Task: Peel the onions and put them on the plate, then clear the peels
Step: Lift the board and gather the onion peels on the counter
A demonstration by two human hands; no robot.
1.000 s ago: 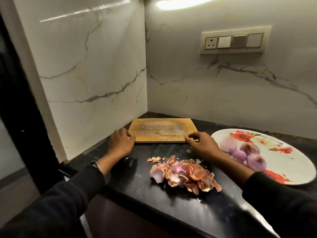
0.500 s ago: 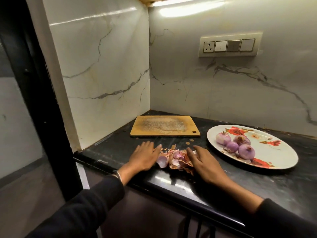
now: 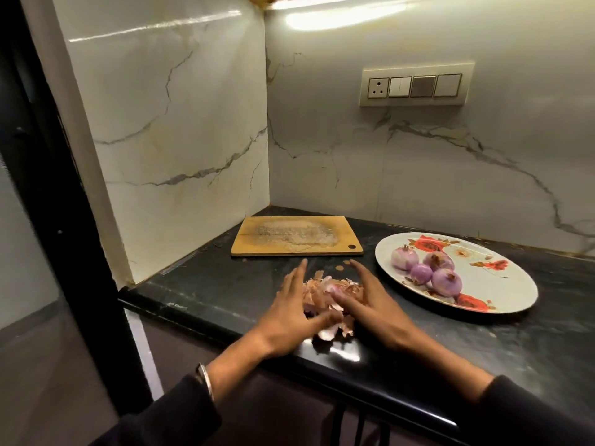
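Black stone worktop point(image 3: 206, 284) set into a corner of white veined marble walls; one switch panel point(image 3: 415, 86) on the back wall. Left to right, I log:

One wooden cutting board point(image 3: 296, 236), lying flat toward the back corner, its top scuffed pale.

Left hand point(image 3: 289, 312), dark sleeve, one bangle point(image 3: 206, 379) at the wrist. Fingers straight and together, pressed edge-on against the left side of the peels.

One heap of onion peels point(image 3: 325, 292) near the worktop's front edge, caught between both hands. Two small loose flakes point(image 3: 341, 265) just behind it.

Right hand point(image 3: 363, 304), fingers extended and slightly spread, resting over the heap's right side.

One floral plate point(image 3: 502, 284), well apart from the hands. Four peeled onions point(image 3: 425, 272) on its left part, clustered and touching.
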